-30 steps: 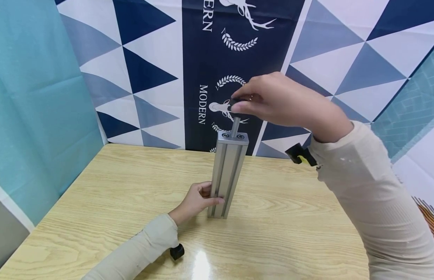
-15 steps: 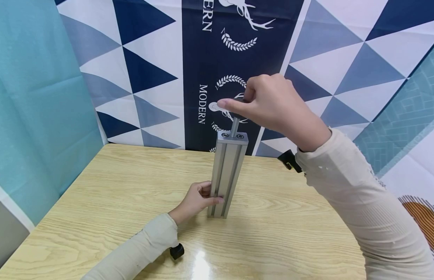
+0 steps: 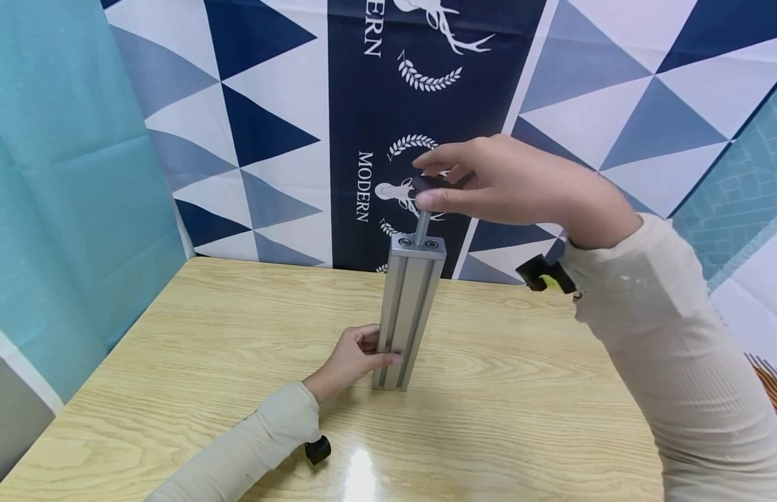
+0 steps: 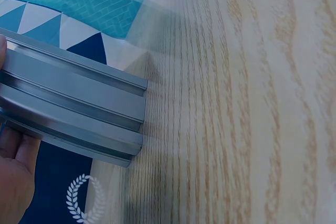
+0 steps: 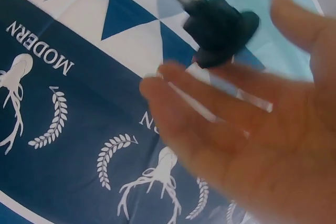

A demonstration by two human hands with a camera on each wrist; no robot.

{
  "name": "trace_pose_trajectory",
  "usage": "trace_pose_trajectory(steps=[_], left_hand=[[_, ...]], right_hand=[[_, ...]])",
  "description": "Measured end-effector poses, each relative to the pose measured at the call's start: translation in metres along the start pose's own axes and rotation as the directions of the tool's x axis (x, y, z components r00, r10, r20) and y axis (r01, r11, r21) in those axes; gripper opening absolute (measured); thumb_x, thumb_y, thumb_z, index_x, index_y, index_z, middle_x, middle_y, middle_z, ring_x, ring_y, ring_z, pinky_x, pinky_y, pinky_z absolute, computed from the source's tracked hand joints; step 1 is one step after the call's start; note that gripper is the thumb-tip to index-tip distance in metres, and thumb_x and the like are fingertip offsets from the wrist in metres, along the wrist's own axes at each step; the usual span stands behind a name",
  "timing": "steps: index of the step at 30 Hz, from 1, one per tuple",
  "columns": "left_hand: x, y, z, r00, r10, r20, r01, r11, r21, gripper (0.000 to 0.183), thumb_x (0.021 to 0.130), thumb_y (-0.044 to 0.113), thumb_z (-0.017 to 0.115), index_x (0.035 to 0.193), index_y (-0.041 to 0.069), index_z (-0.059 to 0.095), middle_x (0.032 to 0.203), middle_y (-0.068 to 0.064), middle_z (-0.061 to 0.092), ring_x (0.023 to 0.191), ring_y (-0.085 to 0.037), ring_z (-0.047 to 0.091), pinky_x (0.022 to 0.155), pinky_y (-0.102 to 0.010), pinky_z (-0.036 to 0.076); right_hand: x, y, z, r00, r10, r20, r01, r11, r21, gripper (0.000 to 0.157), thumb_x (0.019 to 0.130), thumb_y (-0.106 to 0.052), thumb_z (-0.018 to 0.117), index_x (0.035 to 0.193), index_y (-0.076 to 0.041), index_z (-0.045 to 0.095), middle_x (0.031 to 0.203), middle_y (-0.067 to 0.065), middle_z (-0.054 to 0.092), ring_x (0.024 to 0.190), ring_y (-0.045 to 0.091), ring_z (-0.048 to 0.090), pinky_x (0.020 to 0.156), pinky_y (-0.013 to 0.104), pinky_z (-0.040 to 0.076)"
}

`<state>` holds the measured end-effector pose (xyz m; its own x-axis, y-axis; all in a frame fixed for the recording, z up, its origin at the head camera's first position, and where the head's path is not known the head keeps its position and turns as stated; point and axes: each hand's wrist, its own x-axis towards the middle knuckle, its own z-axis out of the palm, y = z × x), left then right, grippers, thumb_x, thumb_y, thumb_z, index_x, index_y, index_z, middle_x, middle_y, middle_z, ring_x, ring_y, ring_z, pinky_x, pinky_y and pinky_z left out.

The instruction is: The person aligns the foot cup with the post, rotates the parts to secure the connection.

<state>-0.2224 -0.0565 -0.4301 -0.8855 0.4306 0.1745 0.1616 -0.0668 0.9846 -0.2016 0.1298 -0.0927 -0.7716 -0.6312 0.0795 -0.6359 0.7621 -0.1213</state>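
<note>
A silver aluminium profile stands upright on the table, its end plate held by two bolts. From its top rises a thin metal rod that carries a black star-shaped knob. My left hand grips the profile low down, thumb across the near face. In the left wrist view the grooved profile meets the wood with its bottom end. My right hand is around the knob with loosened fingers. The right wrist view has the knob between spread thumb and fingers, the thumb apart from it.
The light wooden table extends around the profile. Behind it hangs a patterned cloth with triangles and deer heads, and a teal cloth hangs at the left. Black camera mounts sit on both sleeves, such as the right mount.
My right hand turned with its thumb swinging left, then swung back to the right, its fingers now loosened from the knob. The left hand and the profile have stayed in place.
</note>
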Motion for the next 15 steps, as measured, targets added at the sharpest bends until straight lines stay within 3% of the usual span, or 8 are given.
trace_pose_trajectory(steps=[4, 7, 11, 15], left_hand=[[0.001, -0.001, 0.0, 1.0, -0.005, -0.002, 0.005, 1.0, -0.005, 0.047, 0.082, 0.003, 0.075, 0.128, 0.003, 0.06, 0.109, -0.012, 0.07, 0.094, -0.011, 0.067, 0.085, -0.029, 0.055], [0.001, -0.002, 0.0, 1.0, -0.002, -0.002, 0.002, 1.0, -0.003, 0.047, 0.083, 0.006, 0.075, 0.127, 0.004, 0.061, 0.109, -0.012, 0.07, 0.095, -0.012, 0.067, 0.085, -0.029, 0.055], [0.001, -0.002, 0.001, 1.0, 0.014, -0.001, -0.014, 1.0, 0.002, 0.047, 0.082, 0.01, 0.076, 0.127, 0.006, 0.062, 0.109, -0.011, 0.07, 0.097, -0.015, 0.067, 0.085, -0.03, 0.055], [0.0, -0.001, 0.0, 0.999, 0.036, 0.0, -0.036, 0.999, 0.004, 0.046, 0.082, 0.012, 0.077, 0.125, 0.005, 0.063, 0.108, -0.011, 0.07, 0.096, -0.016, 0.067, 0.085, -0.03, 0.055]], right_hand=[[0.0, 0.012, -0.005, 0.972, -0.219, 0.085, 0.219, 0.976, 0.012, 0.056, 0.096, -0.014, 0.06, 0.147, -0.021, 0.04, 0.151, 0.0, 0.038, 0.134, 0.021, 0.043, 0.102, 0.046, 0.045], [0.001, 0.017, -0.008, 0.939, -0.324, 0.114, 0.325, 0.946, 0.011, 0.059, 0.093, 0.005, 0.055, 0.146, -0.019, 0.042, 0.153, -0.001, 0.036, 0.137, 0.019, 0.037, 0.102, 0.047, 0.045], [0.004, 0.018, -0.012, 0.927, -0.359, 0.11, 0.365, 0.93, -0.038, 0.059, 0.091, 0.014, 0.05, 0.14, -0.019, 0.051, 0.146, -0.002, 0.045, 0.132, 0.018, 0.044, 0.097, 0.04, 0.049], [0.006, 0.014, -0.012, 0.941, -0.33, 0.076, 0.335, 0.94, -0.068, 0.054, 0.09, 0.012, 0.055, 0.134, -0.02, 0.058, 0.137, -0.002, 0.055, 0.126, 0.016, 0.051, 0.094, 0.035, 0.051]])
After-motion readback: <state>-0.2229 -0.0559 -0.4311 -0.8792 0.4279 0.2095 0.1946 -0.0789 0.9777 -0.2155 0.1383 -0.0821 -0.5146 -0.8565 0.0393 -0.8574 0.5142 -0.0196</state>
